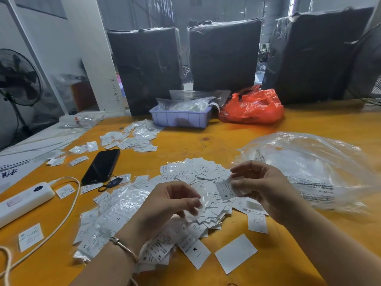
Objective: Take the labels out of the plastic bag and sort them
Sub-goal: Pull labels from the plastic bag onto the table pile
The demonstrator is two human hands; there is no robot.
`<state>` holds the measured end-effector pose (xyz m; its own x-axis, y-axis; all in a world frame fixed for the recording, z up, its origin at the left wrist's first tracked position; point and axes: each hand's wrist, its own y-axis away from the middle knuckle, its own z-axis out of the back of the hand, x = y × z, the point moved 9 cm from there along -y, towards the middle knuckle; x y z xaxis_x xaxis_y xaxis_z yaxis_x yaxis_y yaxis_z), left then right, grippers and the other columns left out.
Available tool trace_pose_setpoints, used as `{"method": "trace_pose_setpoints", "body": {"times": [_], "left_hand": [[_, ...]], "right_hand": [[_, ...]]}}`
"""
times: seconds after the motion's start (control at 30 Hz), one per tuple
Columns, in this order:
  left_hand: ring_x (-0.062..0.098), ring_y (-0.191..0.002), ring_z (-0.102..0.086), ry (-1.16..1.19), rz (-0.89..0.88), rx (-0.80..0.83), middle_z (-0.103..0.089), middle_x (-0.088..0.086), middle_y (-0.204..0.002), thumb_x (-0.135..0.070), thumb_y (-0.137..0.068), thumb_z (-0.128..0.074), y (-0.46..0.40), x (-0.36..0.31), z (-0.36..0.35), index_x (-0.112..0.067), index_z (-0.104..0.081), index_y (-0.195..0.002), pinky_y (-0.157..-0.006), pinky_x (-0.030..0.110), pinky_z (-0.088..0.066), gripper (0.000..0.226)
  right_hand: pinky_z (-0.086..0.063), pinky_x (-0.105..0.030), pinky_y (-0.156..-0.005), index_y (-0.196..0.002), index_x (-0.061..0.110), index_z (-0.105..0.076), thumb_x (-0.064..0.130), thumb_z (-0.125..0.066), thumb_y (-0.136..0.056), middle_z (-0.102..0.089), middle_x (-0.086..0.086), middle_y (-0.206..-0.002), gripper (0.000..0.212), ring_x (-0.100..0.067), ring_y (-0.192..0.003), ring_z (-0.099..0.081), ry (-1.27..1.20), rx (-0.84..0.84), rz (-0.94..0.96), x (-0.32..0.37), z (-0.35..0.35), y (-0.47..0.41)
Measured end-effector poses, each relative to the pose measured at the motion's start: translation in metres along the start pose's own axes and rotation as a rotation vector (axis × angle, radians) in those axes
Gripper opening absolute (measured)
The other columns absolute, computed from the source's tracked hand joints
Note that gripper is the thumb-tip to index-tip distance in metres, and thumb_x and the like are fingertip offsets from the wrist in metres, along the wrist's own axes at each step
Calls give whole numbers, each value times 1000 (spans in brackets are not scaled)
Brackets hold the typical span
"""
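A heap of small white size labels (198, 178) lies on the yellow table (237, 137) in front of me, marked S, M and XL. My right hand (261, 186) pinches a white label marked S (225, 189) above the heap. My left hand (169, 205) pinches a small clear plastic sleeve (196, 209) between thumb and fingers. A large clear plastic bag (309, 168) lies crumpled to the right of my right hand. More labels in clear sleeves (115, 211) are spread at the left.
A black phone (101, 166) and a white power bank (22, 201) with a cable lie at the left. A lilac bin (179, 118) and an orange bag (253, 108) stand at the back, in front of black-wrapped bales (224, 54). Another label pile (132, 137) sits behind the phone.
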<state>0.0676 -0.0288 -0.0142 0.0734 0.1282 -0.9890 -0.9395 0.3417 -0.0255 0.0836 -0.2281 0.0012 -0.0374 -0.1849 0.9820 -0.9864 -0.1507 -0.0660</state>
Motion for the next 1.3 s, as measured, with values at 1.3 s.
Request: {"method": "trace_pose_setpoints", "body": {"times": [1.3], "left_hand": [[25, -82, -75, -114, -135, -65, -77, 8, -84, -11, -68, -85, 6, -18, -8, -8, -65, -95, -74, 28, -60, 34]], "right_hand": [[-54, -15, -65, -112, 17, -68, 7, -63, -82, -72, 5, -95, 32, -13, -85, -68, 874, -40, 829, 65, -51, 54]]}}
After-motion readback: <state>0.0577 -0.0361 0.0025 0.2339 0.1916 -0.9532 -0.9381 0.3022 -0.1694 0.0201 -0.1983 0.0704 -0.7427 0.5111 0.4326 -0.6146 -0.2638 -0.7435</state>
